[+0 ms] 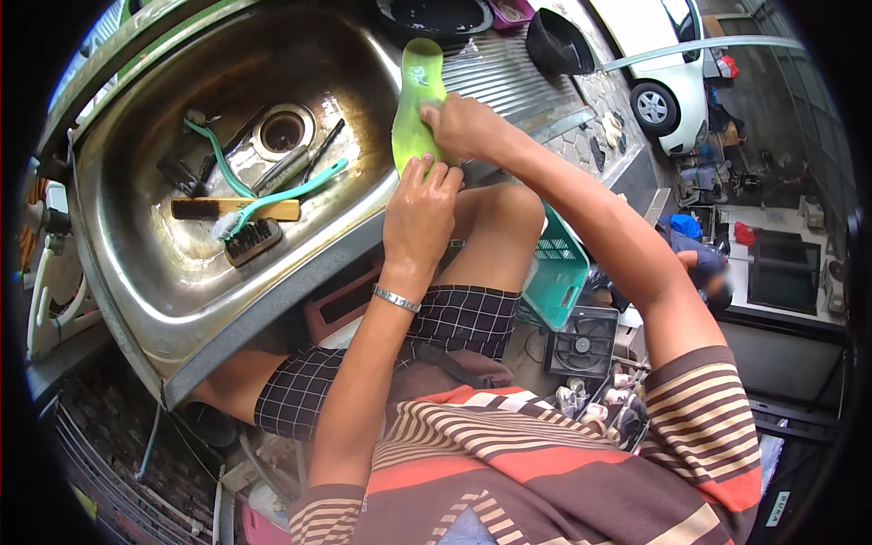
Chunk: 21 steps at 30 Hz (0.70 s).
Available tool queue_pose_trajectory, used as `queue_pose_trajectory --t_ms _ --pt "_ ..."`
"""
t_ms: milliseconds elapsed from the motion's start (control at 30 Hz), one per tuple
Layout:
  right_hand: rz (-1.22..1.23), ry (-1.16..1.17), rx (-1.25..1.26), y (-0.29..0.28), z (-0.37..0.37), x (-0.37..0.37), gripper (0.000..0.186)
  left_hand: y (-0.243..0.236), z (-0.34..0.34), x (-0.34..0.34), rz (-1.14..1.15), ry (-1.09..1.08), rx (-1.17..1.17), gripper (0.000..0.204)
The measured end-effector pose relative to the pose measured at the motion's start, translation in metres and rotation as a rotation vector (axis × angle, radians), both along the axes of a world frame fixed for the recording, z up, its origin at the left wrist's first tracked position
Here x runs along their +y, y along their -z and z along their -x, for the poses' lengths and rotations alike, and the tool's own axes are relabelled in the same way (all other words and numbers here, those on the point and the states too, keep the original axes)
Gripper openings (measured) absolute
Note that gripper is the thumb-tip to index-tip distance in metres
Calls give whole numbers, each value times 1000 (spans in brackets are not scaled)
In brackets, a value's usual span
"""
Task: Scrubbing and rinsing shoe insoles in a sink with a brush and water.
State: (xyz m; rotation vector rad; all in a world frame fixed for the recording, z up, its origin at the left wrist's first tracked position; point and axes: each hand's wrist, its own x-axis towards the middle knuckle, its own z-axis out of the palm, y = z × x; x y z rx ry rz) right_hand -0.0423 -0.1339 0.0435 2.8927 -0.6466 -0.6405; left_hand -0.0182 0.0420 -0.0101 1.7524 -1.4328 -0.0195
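A lime-green shoe insole is held upright over the near right rim of the metal sink. At its lower end, my left hand grips it with the fingers closed along the edge. My right hand pinches its right side, thumb across the green face. Left of my hands, inside the basin, lie a wooden-backed brush, a dark-bristled brush and two teal-handled brushes, one across the others. A dark slim handle rests by the drain.
Beyond the insole are a ridged drainboard, a black basin and a black tub. A teal basket stands beside my knee. Several shoes are lower right. A white car and another person are farther right.
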Motion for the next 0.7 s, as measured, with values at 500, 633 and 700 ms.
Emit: queue_pose_trajectory --t_ms 500,633,700 --pt "-23 200 -92 13 9 -17 35 -9 7 -5 45 -9 12 10" --pt "38 9 -72 14 -7 -15 39 4 -4 -1 16 -20 67 8" --pt "-122 23 -124 5 9 15 38 4 -6 9 5 -27 68 8"
